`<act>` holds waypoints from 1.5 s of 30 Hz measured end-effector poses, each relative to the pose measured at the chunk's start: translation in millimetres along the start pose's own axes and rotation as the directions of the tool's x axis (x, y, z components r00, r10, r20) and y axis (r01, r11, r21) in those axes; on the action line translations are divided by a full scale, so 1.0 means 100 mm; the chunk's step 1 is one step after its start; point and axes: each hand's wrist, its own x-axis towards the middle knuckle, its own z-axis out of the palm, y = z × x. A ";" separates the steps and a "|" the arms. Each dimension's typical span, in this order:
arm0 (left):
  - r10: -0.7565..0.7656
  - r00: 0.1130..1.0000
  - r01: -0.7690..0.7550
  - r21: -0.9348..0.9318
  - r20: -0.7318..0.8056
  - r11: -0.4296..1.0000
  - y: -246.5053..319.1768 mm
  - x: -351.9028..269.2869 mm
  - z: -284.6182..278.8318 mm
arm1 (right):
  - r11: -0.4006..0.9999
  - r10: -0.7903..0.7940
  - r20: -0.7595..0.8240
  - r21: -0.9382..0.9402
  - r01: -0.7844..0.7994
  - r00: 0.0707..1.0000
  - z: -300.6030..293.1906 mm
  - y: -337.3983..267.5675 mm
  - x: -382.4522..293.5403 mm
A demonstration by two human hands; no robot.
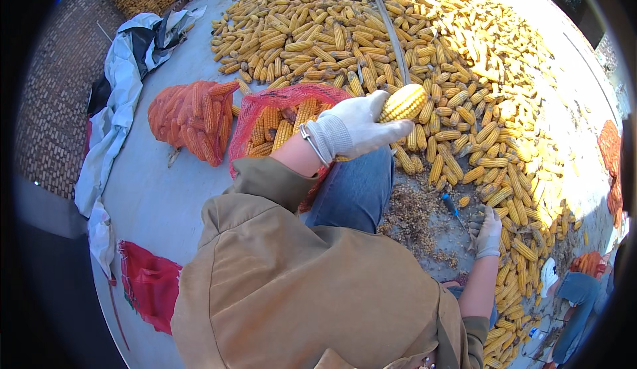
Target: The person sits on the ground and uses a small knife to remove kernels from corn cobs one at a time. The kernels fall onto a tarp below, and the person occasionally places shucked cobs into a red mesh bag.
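My left hand (366,122), in a whitish knit glove with a metal bangle at the wrist, holds a yellow corn cob (405,101) between thumb and fingers. Below and left of that hand, a red mesh bag (244,130) stands with its mouth spread, several cobs (282,134) inside. My right hand (486,229), gloved too, is low at the right beside the cob pile; its fingers are partly hidden, and whether it holds anything cannot be told. A screwdriver-like tool with a blue handle (449,203) lies just left of it, among loose kernels and debris (415,219).
A large heap of corn cobs (308,35) spreads ahead and to the right, with a metal bar (393,35) across it. A filled red mesh bag (186,117) lies left. Crumpled white sheeting (119,105) and a red cloth or sack (152,287) lie further left. Another person's leg (577,294) shows lower right.
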 end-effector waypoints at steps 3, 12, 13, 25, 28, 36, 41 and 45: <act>-0.023 0.999 0.022 -0.056 -0.033 0.998 -1.02 -0.16 -0.56 | 0.999 -0.002 0.039 -0.038 0.004 0.999 0.08 -0.02 -0.02; -0.630 0.751 0.622 0.536 -0.201 0.571 -2.36 -0.25 -0.40 | 0.984 0.014 0.065 -0.177 -0.002 0.998 0.18 0.18 0.12; -0.651 0.734 0.629 0.554 -0.192 0.545 -2.27 -0.25 -0.42 | 0.981 0.015 0.083 -0.193 0.001 0.996 0.12 0.24 0.16; 0.209 0.971 -0.091 0.626 -0.118 0.775 -0.22 0.27 0.32 | 0.840 -0.018 0.595 0.444 -0.310 0.804 0.12 0.02 0.08; 0.597 0.797 -0.494 0.661 0.086 0.565 0.22 0.68 1.11 | 0.744 -0.062 0.595 0.563 -0.360 0.801 0.14 0.07 0.03; 0.602 0.399 -0.895 0.152 0.692 0.419 0.28 1.20 2.79 | 0.765 0.106 0.641 0.436 -0.474 0.760 0.54 0.18 -0.36; 0.032 0.560 -0.801 0.531 0.828 0.276 0.48 1.65 2.78 | 0.897 0.288 0.520 -0.441 -0.035 0.804 0.41 1.36 0.37; 0.595 0.641 -0.716 0.657 0.485 0.235 -0.07 1.88 2.61 | 0.222 0.334 -0.041 -0.967 -0.121 0.942 0.00 1.09 0.38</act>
